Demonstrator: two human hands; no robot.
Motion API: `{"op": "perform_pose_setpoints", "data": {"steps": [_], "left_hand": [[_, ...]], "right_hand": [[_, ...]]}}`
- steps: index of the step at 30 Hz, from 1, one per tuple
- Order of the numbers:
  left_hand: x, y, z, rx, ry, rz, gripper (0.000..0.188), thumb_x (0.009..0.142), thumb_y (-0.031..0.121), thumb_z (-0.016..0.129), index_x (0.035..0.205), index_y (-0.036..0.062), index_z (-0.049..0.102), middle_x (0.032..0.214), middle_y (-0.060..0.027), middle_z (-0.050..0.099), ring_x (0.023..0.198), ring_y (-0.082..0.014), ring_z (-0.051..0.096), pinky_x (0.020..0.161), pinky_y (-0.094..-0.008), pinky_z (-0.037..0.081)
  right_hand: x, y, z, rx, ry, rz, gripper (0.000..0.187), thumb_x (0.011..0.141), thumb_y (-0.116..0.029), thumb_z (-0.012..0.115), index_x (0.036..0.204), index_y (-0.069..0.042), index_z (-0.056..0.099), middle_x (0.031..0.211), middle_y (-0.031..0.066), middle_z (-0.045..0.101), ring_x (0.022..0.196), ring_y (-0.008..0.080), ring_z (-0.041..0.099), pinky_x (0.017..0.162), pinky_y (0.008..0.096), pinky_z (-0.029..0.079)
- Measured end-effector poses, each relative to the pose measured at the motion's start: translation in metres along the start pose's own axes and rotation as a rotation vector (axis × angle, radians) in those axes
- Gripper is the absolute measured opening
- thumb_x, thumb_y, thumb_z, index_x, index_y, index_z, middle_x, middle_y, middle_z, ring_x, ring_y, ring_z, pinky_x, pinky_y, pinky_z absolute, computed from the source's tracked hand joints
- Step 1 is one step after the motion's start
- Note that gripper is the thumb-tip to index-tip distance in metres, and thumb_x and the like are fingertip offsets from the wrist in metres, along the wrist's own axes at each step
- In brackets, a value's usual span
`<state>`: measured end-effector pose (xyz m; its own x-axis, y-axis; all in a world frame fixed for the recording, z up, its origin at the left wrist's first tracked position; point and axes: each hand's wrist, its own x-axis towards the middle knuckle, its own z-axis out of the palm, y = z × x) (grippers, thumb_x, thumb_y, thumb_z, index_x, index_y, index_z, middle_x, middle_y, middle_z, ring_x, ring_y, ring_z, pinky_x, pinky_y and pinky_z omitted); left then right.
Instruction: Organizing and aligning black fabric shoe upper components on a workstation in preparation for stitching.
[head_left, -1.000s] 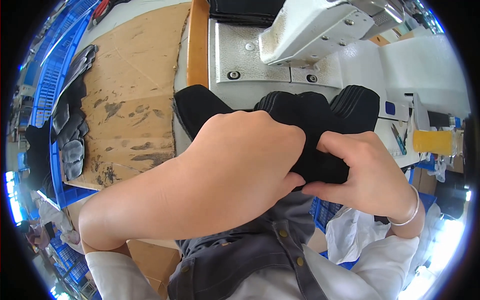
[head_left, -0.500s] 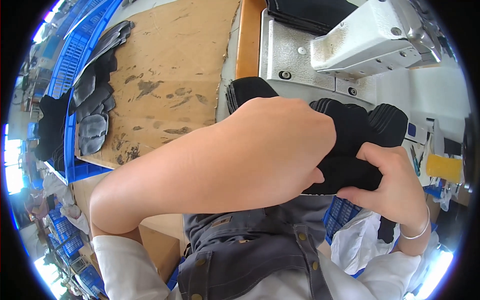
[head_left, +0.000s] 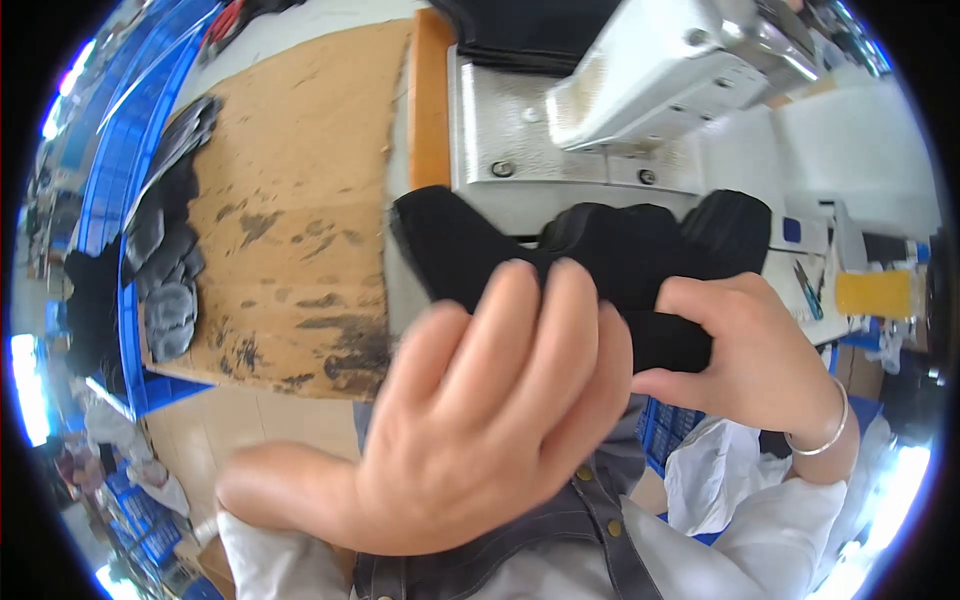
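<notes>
My right hand (head_left: 750,345) pinches the near edge of a black fabric piece (head_left: 665,342) between thumb and fingers. More black cut pieces lie in a stack (head_left: 620,240) just beyond, with a rounded lobe (head_left: 735,225) at the right and a long flap (head_left: 445,235) at the left. My left hand (head_left: 490,410) is raised in front of the fabric, back of the hand showing, its fingers bent and somewhat apart. It is slightly blurred and its thumb is hidden. Nothing shows in it, and whether its fingertips touch the fabric I cannot tell.
A white sewing machine (head_left: 650,80) stands at the back, with dark fabric (head_left: 530,35) behind its bed. Stained cardboard (head_left: 300,150) covers the left side, beside grey pieces (head_left: 170,310) and a blue crate (head_left: 130,330). Snips (head_left: 808,290) and a yellow spool (head_left: 875,293) lie right.
My left hand has come back from across the fabric toward my body, its fingers now showing. The black fabric's left flap is uncovered. My right hand keeps its pinch. The whole view has shifted.
</notes>
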<state>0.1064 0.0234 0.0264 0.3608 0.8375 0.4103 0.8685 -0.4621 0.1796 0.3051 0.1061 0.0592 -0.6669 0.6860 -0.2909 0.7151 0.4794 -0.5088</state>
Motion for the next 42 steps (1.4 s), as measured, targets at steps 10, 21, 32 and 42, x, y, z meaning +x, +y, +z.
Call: {"op": "perform_pose_setpoints", "data": {"steps": [10,21,32,42], "left_hand": [[-0.027,0.032,0.059,0.216,-0.029,0.04,0.041,0.093,0.027,0.051,0.132,0.0155,0.055,0.136,-0.0046,0.056,0.127,-0.0222,0.052,0.109,-0.0386,0.034],[-0.028,0.034,0.056,0.205,-0.05,0.058,0.045,0.091,0.022,0.051,0.135,0.0307,0.052,0.135,-0.0086,0.056,0.125,-0.0244,0.053,0.108,-0.038,0.033],[-0.022,0.033,0.052,0.229,-0.031,0.072,0.044,0.091,0.013,0.049,0.134,0.0234,0.052,0.137,-0.0076,0.054,0.127,-0.0241,0.051,0.105,-0.0403,0.038],[-0.027,0.005,0.024,0.129,-0.099,0.131,0.05,0.083,0.031,0.065,0.125,0.0054,0.058,0.133,-0.0082,0.056,0.126,-0.0258,0.05,0.107,-0.0432,0.035]], "right_hand": [[-0.022,0.036,-0.016,0.29,-0.033,0.122,0.02,0.083,-0.012,0.071,0.08,-0.001,0.054,0.056,0.0017,0.056,0.047,0.0053,0.052,0.045,0.0222,0.038],[-0.027,0.045,-0.017,0.253,-0.063,0.11,0.02,0.084,-0.012,0.069,0.073,-0.003,0.054,0.054,0.0035,0.056,0.047,0.0123,0.053,0.046,0.0267,0.038],[-0.039,0.017,-0.009,-0.478,0.131,0.253,0.037,0.067,-0.033,0.079,0.078,-0.004,0.057,0.084,0.0098,0.066,0.073,0.0263,0.063,0.059,0.0358,0.046],[-0.037,0.034,0.027,-0.596,0.284,-0.436,0.057,0.079,-0.028,0.067,0.125,0.004,0.055,0.135,0.0207,0.052,0.125,0.0321,0.051,0.099,0.0433,0.045]]}}
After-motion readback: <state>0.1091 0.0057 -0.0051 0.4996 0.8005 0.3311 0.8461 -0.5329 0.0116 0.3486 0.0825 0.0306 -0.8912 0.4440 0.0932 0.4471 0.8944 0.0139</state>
